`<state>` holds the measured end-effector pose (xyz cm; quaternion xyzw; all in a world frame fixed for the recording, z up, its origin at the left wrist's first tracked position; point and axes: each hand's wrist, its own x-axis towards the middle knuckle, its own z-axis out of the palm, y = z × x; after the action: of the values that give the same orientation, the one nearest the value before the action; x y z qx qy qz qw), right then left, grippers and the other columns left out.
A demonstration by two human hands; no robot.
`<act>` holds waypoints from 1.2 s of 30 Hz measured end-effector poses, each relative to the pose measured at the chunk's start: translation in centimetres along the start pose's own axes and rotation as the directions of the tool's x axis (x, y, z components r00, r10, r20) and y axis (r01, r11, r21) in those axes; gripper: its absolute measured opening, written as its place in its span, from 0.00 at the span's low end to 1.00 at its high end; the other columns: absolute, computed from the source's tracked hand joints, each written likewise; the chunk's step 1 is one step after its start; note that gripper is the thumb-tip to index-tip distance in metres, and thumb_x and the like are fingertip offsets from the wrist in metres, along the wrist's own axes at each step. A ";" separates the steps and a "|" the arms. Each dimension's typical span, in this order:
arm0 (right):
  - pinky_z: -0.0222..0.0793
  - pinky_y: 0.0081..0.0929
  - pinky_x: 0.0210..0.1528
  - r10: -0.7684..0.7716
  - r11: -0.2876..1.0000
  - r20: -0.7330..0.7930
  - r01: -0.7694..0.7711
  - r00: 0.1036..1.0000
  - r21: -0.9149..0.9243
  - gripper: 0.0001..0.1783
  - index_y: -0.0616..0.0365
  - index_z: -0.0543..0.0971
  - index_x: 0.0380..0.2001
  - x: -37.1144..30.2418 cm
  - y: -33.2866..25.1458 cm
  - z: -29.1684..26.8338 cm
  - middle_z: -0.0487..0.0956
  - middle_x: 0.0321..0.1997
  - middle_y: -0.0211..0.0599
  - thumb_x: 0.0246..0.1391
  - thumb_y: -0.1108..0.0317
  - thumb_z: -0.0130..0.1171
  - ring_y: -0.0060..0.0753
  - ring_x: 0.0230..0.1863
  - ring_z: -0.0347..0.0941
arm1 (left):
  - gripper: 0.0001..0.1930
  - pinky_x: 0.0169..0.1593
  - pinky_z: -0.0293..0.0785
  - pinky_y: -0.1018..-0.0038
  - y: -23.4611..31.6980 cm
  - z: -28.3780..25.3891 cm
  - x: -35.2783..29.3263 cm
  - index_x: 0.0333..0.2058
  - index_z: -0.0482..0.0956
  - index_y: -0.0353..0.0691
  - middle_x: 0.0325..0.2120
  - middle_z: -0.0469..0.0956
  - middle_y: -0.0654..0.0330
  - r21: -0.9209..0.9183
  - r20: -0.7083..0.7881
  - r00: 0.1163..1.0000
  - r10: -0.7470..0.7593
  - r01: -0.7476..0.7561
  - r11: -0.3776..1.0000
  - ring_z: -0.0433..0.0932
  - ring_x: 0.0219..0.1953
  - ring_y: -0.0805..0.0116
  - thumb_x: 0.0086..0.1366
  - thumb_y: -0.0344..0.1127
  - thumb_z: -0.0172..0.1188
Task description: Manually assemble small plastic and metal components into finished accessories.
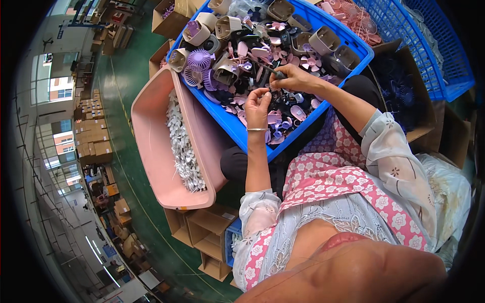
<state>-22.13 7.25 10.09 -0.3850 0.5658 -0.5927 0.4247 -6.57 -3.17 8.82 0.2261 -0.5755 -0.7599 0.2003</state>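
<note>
Both my hands are over a blue plastic crate [230,126] heaped with small plastic parts. My right hand [294,79] is closed around the dark handle of a screwdriver [278,74], its thin shaft angled up and left over the heap. Just left of it and lower, my left hand [258,104] is closed in a pinch; anything between its fingertips is too small to make out. Under the hands lie pink, black and purple pieces. Purple fan grilles [199,59] lie at the crate's left, and beige hollow housings [325,40] are along its far and right sides.
A pink tub [151,136] with white small parts [183,146] stands left of the crate. Cardboard boxes [209,232] sit below it. At right are a box of dark fan parts [404,96], pink grilles [353,20] and a blue basket [404,35].
</note>
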 end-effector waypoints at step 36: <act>0.59 0.14 0.13 0.264 0.962 -0.230 -0.240 0.937 0.129 0.12 0.58 0.72 0.23 -9.9 -6.8 -7.4 0.72 0.16 0.30 0.47 0.61 0.57 0.16 0.15 0.68 | 0.17 0.36 0.70 0.67 -5.8 0.2 -8.9 0.35 0.74 0.34 0.30 0.75 0.49 0.845 0.173 0.982 -0.070 -0.111 0.523 0.74 0.32 0.54 0.60 0.45 0.52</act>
<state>-26.11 19.06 16.69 -0.2115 0.6286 -0.6036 0.4425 0.30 3.54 4.27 0.2167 -0.8917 -0.3970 0.0188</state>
